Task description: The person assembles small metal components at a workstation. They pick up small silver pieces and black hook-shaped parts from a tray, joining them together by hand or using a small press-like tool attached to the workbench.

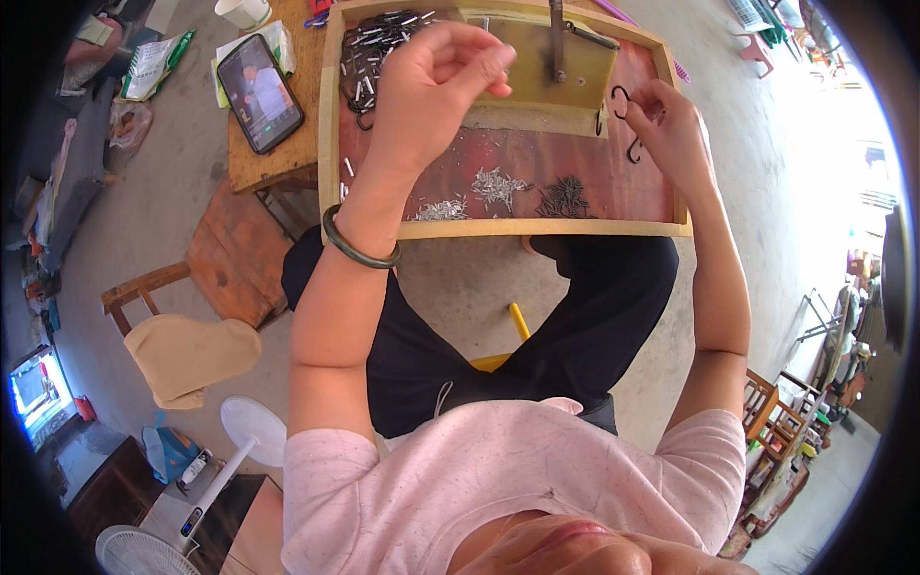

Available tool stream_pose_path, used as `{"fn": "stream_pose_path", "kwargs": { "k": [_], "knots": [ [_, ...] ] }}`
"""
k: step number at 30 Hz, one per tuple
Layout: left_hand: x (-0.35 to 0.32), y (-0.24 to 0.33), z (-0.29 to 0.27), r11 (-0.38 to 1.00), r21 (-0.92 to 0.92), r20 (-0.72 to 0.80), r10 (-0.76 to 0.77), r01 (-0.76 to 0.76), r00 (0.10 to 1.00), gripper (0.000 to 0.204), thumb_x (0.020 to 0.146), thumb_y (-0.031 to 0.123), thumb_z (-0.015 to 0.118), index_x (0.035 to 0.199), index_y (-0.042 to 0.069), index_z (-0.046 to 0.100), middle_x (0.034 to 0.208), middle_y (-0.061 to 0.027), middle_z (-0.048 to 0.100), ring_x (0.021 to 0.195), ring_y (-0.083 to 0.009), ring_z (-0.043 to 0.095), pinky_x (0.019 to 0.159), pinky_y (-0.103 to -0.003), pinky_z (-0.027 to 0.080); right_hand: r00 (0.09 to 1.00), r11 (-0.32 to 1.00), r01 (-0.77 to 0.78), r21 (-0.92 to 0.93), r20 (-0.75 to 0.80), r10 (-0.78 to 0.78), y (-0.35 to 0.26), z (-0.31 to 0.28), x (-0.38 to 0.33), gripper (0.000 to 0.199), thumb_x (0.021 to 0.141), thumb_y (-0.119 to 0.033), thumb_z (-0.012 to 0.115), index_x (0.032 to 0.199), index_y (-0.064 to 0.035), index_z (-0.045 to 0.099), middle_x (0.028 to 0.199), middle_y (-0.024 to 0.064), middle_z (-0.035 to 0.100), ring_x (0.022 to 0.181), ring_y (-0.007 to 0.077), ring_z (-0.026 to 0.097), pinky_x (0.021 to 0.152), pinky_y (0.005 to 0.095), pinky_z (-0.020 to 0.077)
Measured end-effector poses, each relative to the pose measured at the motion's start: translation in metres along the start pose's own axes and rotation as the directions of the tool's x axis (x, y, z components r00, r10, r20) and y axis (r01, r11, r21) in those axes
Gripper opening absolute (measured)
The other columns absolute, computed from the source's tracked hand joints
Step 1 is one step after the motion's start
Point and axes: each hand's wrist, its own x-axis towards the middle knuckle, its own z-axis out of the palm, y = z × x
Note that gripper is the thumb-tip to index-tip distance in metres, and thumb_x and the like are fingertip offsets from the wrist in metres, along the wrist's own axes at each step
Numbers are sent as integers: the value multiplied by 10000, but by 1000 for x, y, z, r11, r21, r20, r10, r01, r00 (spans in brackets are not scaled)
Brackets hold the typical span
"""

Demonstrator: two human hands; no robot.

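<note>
Over a shallow wooden tray [561, 228] on my lap, my left hand [443, 81] is raised with thumb and fingertips pinched together. Whatever it may hold is too small to make out. My right hand [671, 129] is at the tray's right side, its fingers closed on a black wire hook [620, 99] with curved ends showing beside the fingers. Between the hands lies a yellowish plate [546, 81] with a dark metal rod [557, 43] above it. Small silvery pins lie in one pile [498, 189] and another pile [441, 210], near a dark pile [563, 198].
Black and silver pieces [369, 48] fill the tray's far left corner. A phone [261, 93] lies on a wooden table to the left, near a paper cup [241, 11]. A wooden chair [235, 249] and a white fan [254, 429] stand at the left.
</note>
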Motion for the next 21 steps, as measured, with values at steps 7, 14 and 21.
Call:
{"fn": "stream_pose_path", "kwargs": {
  "k": [7, 14, 21],
  "knots": [
    [2, -8, 11, 978, 195, 152, -105, 74, 983, 185, 947, 177, 765, 1082, 53, 738, 924, -14, 754, 856, -65, 691, 722, -220, 485, 976, 670, -15, 742, 157, -152, -51, 15, 14, 235, 928, -163, 731, 1080, 16, 711, 970, 25, 737, 886, 74, 662, 816, 247, 528],
    [19, 0, -15, 983, 148, 103, -125, 109, 987, 134, 942, 167, 767, 1011, 52, 764, 791, 15, 697, 705, -43, 603, 605, -188, 399, 823, 738, 566, 367, -310, -477, -84, 24, 32, 194, 940, -113, 740, 1107, -23, 699, 940, 24, 707, 883, 122, 671, 807, 285, 529],
    [36, -5, -27, 962, 265, -8, -62, 62, 998, 200, 915, 223, 807, 1015, 55, 765, 810, 12, 696, 731, -48, 618, 623, -200, 424, 694, 727, 686, -3, -295, -656, -86, 29, 51, 526, 774, -88, 813, 1261, -42, 617, 1416, 214, 513, 1290, 426, 508, 1042, 506, 453]
  ]
}}
